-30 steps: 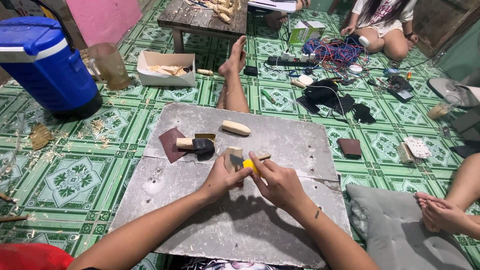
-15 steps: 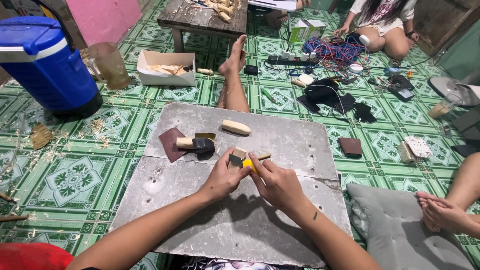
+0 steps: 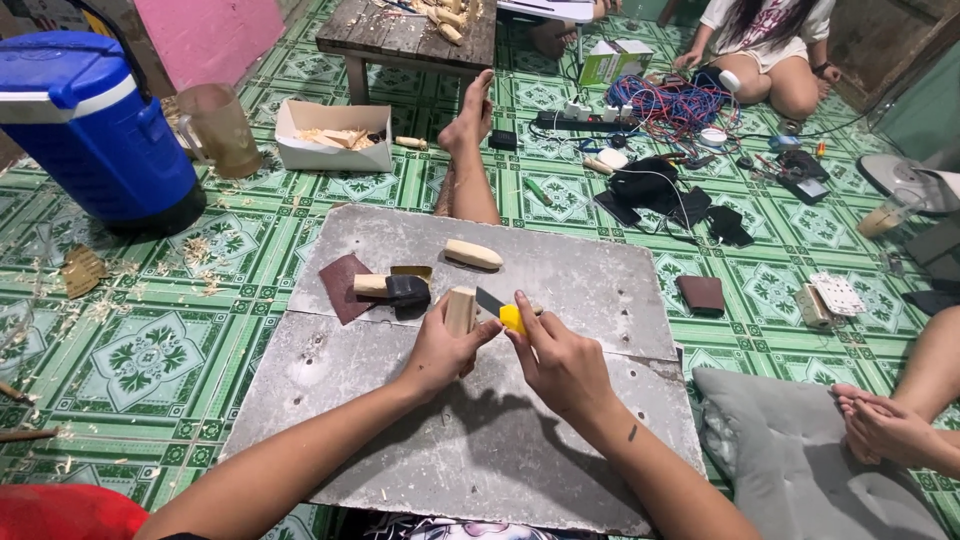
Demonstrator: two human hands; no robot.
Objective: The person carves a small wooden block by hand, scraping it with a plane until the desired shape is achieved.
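Your left hand (image 3: 440, 350) grips the wood block (image 3: 460, 310) upright over the grey board (image 3: 480, 450), and your right hand (image 3: 560, 365) is clenched on the yellow cutter (image 3: 508, 317), its blade laid against the block near your left thumb. If the blade slips off the grain, it likely runs straight into those fingers; a loose grip would let the block twist. Just beyond, the sandpaper (image 3: 342, 285), black-tipped piece (image 3: 392, 289) and carved peg (image 3: 472, 254) lie close enough to be knocked. Farther off, your foot (image 3: 468, 120) rests on the tiles.
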